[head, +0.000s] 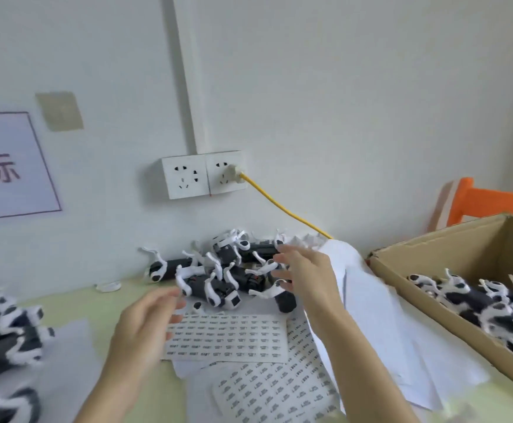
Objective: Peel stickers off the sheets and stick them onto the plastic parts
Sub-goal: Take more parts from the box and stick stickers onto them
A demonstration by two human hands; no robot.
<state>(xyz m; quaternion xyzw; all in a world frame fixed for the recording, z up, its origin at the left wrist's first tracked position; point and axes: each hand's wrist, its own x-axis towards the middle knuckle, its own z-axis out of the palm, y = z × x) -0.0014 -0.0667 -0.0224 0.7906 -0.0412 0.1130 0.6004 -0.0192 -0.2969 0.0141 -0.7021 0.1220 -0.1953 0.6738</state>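
Above the sticker sheets (227, 334) on the surface (75, 300), both hands hover with fingers spread, holding nothing: the left hand (145, 328) over the sheets' left edge, the right hand (304, 276) at the pile of black-and-white plastic parts (218, 276) against the wall
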